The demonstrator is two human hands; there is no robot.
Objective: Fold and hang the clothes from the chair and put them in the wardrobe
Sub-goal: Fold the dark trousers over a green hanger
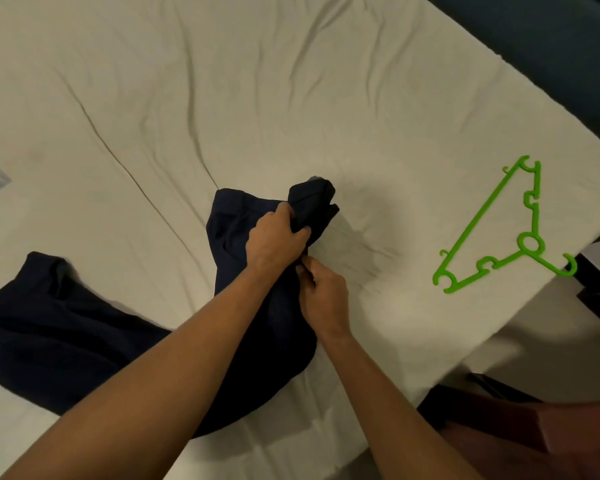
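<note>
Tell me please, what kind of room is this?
Probably a bedroom. The dark trousers lie on a wide bed under a wrinkled cream sheet, and a green plastic hanger rests on it near the edge. Both hands grip the trousers.
</note>
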